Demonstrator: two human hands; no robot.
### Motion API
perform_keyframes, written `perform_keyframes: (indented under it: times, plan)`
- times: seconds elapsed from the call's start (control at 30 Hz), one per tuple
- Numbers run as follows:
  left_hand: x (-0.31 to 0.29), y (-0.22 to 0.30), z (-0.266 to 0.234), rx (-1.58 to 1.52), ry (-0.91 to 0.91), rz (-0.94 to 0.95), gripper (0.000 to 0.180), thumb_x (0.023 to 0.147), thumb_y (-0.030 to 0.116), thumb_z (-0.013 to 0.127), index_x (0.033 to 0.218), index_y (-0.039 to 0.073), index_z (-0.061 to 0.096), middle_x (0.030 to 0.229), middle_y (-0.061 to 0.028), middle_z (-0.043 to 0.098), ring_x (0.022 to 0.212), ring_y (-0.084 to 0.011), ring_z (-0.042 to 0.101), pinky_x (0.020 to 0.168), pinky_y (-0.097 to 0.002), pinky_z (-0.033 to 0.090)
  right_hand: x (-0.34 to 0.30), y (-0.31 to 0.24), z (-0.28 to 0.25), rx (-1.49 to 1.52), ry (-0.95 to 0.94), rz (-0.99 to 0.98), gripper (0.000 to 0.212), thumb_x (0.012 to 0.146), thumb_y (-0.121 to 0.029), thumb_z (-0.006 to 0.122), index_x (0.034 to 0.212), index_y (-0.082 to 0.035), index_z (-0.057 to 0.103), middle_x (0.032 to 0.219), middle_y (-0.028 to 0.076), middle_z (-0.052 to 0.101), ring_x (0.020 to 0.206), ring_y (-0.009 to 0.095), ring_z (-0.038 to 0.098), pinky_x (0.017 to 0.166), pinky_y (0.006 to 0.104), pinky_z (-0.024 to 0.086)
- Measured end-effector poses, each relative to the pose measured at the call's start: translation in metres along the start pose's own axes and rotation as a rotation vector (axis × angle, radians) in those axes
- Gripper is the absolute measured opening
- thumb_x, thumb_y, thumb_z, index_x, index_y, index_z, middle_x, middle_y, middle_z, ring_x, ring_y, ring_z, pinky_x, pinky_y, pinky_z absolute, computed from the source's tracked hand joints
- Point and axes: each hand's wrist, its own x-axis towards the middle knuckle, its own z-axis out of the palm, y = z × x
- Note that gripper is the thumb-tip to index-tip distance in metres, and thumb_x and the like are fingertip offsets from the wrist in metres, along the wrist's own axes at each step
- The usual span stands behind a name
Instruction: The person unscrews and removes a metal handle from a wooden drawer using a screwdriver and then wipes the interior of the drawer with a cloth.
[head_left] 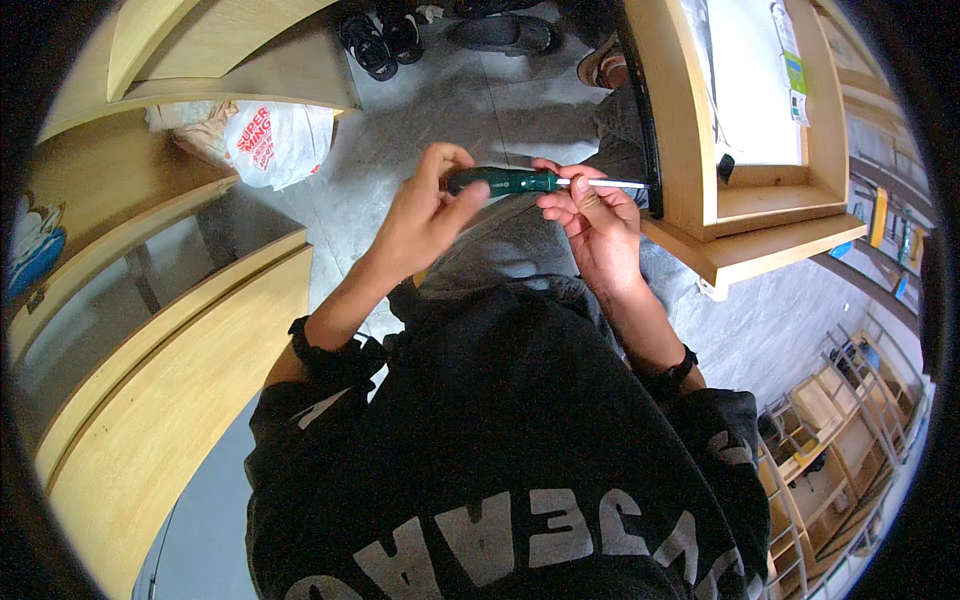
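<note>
A screwdriver (515, 181) with a dark green handle lies level across the view, its pale shaft pointing right. My left hand (420, 220) is closed round the rear of the handle, its thumb slightly blurred. The thumb and fingers of my right hand (606, 235) pinch the shaft just ahead of the handle. The shaft's tip comes up close to a black slide rail (647, 100) along the side of a light wooden drawer (685, 140). Whether the tip touches a screw there cannot be made out.
Inside the drawer lie a white sheet (757, 90) and a small black piece. Left, a white plastic bag (275, 145) sits in a wooden cabinet (190, 360). Shoes (370, 45) stand on the grey tiled floor (430, 100). Metal-framed furniture (830, 420) is at lower right.
</note>
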Motion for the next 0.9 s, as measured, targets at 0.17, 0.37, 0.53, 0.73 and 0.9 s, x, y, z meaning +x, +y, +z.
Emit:
perform_keyframes:
  times: [0.17,0.37,0.53,0.73,0.9]
  plan:
    - [-0.005,-0.004,-0.009,0.324,0.019,0.395,0.034,0.085,0.016,0.066,0.112,0.001,0.052,0.096,-0.0150,0.061,0.079,-0.0249,0.062,0.069,-0.0307,0.048,-0.004,-0.004,0.002,0.028,-0.051,-0.036,0.022,0.097,-0.014,0.048,0.108,0.003,0.056,0.119,0.026,0.058,0.082,0.022,0.067,0.073,0.0305,0.055]
    - [-0.004,0.007,-0.014,0.343,-0.004,0.353,0.035,0.088,0.030,0.062,0.105,0.001,0.053,0.071,-0.0142,0.058,0.064,-0.0275,0.062,0.058,-0.0347,0.047,-0.006,-0.006,-0.001,0.058,-0.081,-0.014,0.023,0.096,-0.013,0.051,0.113,0.003,0.054,0.108,0.021,0.062,0.085,0.023,0.067,0.074,0.0317,0.054]
    - [0.006,0.011,-0.006,-0.067,0.025,-0.167,0.045,0.093,0.045,0.052,0.079,0.002,0.057,0.058,-0.0041,0.052,0.047,-0.0169,0.050,0.045,-0.0276,0.036,-0.006,-0.009,0.005,0.054,-0.072,-0.007,0.027,0.094,-0.010,0.053,0.119,0.002,0.051,0.102,0.016,0.063,0.090,0.024,0.065,0.076,0.0307,0.053]
    - [0.023,0.008,-0.005,-0.882,-0.343,-0.719,0.061,0.089,0.064,0.042,0.051,0.021,0.020,0.041,0.0061,0.023,0.030,-0.0083,0.022,0.031,-0.0253,0.015,0.002,-0.001,0.011,0.124,-0.222,-0.068,0.039,0.091,-0.009,0.056,0.128,-0.004,0.047,0.121,0.013,0.058,0.101,0.023,0.061,0.078,0.0308,0.051]
    - [0.002,0.002,0.040,-0.698,-0.517,-0.683,0.039,0.098,0.045,0.039,0.082,0.010,0.047,0.047,0.0033,0.037,0.038,-0.0091,0.038,0.037,-0.0253,0.030,0.020,0.020,0.000,-0.155,-0.117,-0.006,0.028,0.092,-0.011,0.055,0.118,-0.001,0.053,0.118,0.010,0.060,0.085,0.016,0.061,0.071,0.0269,0.051]
